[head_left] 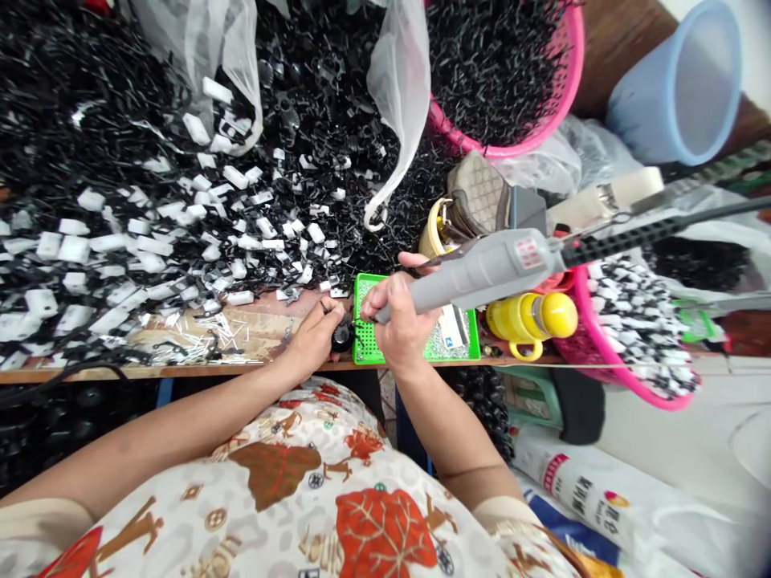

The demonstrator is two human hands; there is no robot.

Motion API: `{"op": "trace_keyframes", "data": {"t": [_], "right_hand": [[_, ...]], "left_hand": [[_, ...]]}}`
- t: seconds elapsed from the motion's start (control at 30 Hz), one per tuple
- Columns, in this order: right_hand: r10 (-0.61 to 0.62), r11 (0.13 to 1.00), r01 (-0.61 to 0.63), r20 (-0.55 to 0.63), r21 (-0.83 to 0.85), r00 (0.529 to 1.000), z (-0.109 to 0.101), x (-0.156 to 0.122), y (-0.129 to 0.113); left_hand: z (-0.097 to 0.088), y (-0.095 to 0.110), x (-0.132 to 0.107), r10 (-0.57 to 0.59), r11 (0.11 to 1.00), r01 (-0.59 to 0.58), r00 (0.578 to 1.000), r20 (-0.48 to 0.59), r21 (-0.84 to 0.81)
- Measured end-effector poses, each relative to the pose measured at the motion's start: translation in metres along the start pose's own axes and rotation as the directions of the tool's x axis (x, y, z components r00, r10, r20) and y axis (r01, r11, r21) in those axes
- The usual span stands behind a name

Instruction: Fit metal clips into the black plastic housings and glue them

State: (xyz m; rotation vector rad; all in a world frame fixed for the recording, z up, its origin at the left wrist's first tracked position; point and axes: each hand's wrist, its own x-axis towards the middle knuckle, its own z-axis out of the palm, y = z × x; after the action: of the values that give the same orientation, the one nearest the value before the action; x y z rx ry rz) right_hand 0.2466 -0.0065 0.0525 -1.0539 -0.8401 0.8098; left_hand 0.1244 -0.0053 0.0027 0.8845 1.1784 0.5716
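My right hand (397, 321) is wrapped round a grey electric screwdriver (482, 269), whose dark cable runs off to the right. The tool lies nearly level, its tip end pointing left toward my other hand. My left hand (316, 333) is closed at the table's front edge, its fingers pinching a small black plastic part (343, 335); much of that part is hidden by the fingers. Under my right hand sits a green tray (367, 352) filled with small silvery screws, with a white and dark card lying in it.
Heaps of black parts (301, 120) and white pieces (150, 245) cover the table's back and left. A pink basket (575, 64), a blue bucket (638, 104), a yellow bottle (518, 317) and a second pink basket (581, 337) stand to the right. Thin white sticks (205, 335) lie left.
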Motion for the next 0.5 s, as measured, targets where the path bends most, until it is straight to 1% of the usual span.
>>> {"op": "trace_keyframes", "data": {"t": [0.17,0.37,0.5], "right_hand": [[0.018,0.999,-0.018,-0.007,-0.05,1.0,0.002,0.0,0.01],[-0.006,1.0,0.006,0.039,-0.003,0.999,0.003,-0.003,0.016],[-0.007,1.0,0.006,0.047,0.018,0.999,0.004,-0.004,0.017]], "left_hand": [[0.001,0.003,-0.001,0.009,1.0,-0.009,1.0,-0.004,-0.013],[0.002,0.005,-0.002,0.01,1.0,-0.009,1.0,0.005,-0.029],[0.001,0.002,-0.001,0.009,0.999,-0.009,1.0,-0.001,-0.041]]}}
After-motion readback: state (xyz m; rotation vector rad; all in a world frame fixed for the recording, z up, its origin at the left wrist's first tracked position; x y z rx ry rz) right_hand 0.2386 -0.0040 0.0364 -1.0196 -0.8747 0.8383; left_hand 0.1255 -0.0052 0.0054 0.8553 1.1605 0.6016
